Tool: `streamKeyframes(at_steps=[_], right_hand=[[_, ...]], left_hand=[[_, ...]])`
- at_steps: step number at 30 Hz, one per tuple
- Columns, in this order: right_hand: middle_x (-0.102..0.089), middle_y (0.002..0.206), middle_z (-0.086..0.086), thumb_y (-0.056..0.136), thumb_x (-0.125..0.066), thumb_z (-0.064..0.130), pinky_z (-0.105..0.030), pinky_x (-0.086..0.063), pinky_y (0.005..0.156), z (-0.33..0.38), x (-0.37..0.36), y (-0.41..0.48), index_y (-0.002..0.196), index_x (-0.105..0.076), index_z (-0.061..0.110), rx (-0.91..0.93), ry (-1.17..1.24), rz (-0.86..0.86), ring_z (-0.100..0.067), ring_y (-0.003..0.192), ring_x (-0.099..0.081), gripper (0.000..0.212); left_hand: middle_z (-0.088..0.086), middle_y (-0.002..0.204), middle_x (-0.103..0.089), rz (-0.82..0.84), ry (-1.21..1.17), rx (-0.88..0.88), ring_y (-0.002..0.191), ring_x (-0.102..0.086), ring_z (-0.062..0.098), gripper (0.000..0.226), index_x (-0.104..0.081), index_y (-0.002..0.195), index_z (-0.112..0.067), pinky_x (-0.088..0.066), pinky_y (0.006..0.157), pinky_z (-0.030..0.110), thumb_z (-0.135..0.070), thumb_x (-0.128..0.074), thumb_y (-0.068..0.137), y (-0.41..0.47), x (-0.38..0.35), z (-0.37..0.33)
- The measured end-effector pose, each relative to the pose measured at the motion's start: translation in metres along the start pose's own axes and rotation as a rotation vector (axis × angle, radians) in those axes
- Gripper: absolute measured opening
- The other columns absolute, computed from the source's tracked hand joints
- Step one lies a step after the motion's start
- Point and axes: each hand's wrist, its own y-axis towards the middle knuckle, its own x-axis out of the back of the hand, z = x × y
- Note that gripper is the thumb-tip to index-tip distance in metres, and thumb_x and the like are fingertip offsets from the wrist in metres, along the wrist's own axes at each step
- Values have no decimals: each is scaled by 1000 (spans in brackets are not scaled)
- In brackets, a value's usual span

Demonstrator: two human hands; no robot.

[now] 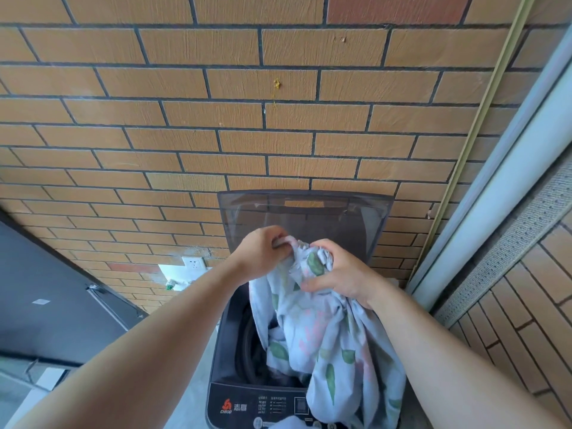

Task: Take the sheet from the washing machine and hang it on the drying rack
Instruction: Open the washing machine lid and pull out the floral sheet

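Observation:
A pale blue sheet [325,342] with green leaves and pink marks hangs bunched above the open drum of a dark top-loading washing machine [226,360]. Its lower folds trail into the drum and spill over the front right rim. My left hand [263,253] pinches the top of the bunch. My right hand [340,274] grips the cloth just beside it, a little lower. The machine's tinted lid [305,218] stands upright behind my hands. No drying rack is in view.
A brick wall [247,119] rises right behind the machine. A white wall socket [193,262] and a small tap sit to the machine's left. A dark door or panel [46,305] is at the left. A grey frame and another brick wall close the right side.

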Motion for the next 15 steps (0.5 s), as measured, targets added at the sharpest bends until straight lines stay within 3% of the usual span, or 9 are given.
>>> streamKeyframes(at_steps=[4,8,12,15], right_hand=[[-64,130,9,55,-98,17,-30,-49,105,-3,-7,0,145,-46,37,-80,93,45,-9,119,-63,105],[-74,118,-1,66,-91,3,-43,-49,107,0,-14,0,131,-62,28,-44,207,95,-20,114,-68,76],[-76,111,0,54,-95,12,-47,-53,102,-6,-17,1,122,-62,28,-77,235,-18,-22,108,-70,77],[-76,105,-1,56,-95,10,-47,-56,97,-8,-19,3,116,-62,24,-75,196,-64,-22,102,-72,70]], left_hand=[[8,85,-68,150,-437,132,70,-54,19,36,-55,99,-20,-39,54,27,-9,-60,66,-5,9,-27],[11,87,-65,200,-541,74,75,-58,21,45,-54,110,-11,-45,59,31,-9,-50,65,-13,4,-32],[12,91,-67,267,-573,63,83,-65,20,68,-56,122,-9,-50,61,26,27,-41,66,-12,7,-22],[10,93,-69,242,-598,61,85,-66,19,77,-57,125,-9,-51,65,28,35,-39,64,-11,6,-17]])
